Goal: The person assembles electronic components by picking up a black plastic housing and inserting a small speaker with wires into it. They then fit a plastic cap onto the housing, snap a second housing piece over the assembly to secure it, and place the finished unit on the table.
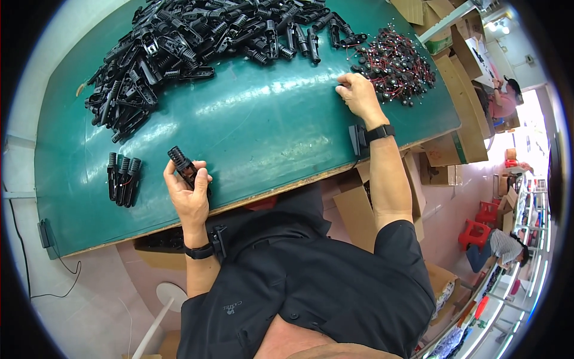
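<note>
Left hand (192, 194): I see it curled around one black ribbed housing (180, 160), thumb across the near side, ribbed end tilted up beyond the fingers.
Right hand (360, 99): I read it as narrow, thumb and fingertips drawn together; I can't tell whether anything sits between them.
Wired parts (402, 72): a loose pile with red leads, just beyond and to the right of the right hand.
Housing heap (173, 45): beyond the left hand, sprawling rightward toward the wired parts.
Small group (124, 182): similar black pieces lying side by side, left of the left hand.
Surface (257, 134): green, under both hands.
</note>
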### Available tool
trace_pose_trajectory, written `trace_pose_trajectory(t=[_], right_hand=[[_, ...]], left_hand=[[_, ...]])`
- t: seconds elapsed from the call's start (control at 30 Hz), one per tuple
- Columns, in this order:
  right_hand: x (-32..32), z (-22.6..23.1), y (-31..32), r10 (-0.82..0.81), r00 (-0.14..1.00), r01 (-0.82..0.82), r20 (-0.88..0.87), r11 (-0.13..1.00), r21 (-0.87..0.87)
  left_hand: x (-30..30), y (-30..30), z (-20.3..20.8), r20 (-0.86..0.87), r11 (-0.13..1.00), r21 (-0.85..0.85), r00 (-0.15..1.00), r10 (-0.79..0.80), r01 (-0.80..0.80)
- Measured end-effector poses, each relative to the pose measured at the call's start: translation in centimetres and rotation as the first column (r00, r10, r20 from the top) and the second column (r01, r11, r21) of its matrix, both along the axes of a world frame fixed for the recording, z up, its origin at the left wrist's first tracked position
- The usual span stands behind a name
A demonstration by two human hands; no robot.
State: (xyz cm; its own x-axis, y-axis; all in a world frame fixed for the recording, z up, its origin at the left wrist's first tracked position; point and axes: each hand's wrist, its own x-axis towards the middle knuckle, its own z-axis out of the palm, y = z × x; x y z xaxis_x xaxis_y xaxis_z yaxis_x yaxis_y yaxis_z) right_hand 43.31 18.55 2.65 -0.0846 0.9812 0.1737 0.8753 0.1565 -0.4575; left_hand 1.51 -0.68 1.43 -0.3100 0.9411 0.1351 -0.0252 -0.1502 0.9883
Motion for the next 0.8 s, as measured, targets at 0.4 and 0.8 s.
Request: trace_pose_trajectory(t=[0.4,0.8], right_hand=[[-8.0,1.8,-4.8,0.046,0.341,-0.345,-0.939,0.935,-0.080],[-17.0,2.3,-8.7,0.264,0.164,-0.475,-0.951,0.866,0.158]], left_hand=[[-0.9,-0.5,-1.1,-0.138,0.994,-0.093,0.988,-0.071,0.059],[-2.2,-1.4,-1.3,-0.034,0.992,0.024,0.992,-0.123,0.124]])
